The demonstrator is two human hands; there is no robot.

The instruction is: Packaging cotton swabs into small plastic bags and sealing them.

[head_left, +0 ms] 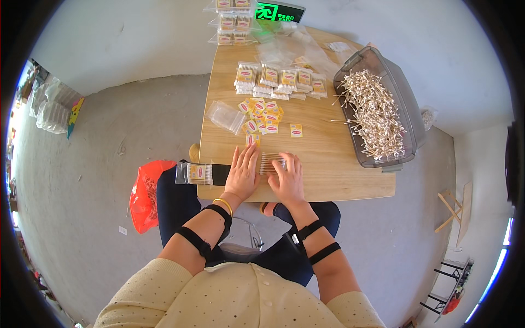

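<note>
A row of cotton swabs [267, 163] lies side by side on the wooden table between my two hands. My left hand [244, 172] is flat, fingers stretched forward, along the left side of the row. Its fingertips reach the lower edge of a yellow card [252, 139]. Over the row's right side rests my right hand [287, 179], fingers apart and lightly bent, partly hiding the swabs. To the left of my left hand, a clear bag with a pack of swabs and a yellow card [199, 174] lies on a black strip at the table edge.
Loose yellow cards [265, 112] lie beyond my hands, beside clear empty bags [226, 117]. Stacked swab packs [273, 79] stand farther back. A grey plastic bin [411, 109] of loose swabs [374, 115] occupies the right side. A red bag [146, 197] hangs left of my leg.
</note>
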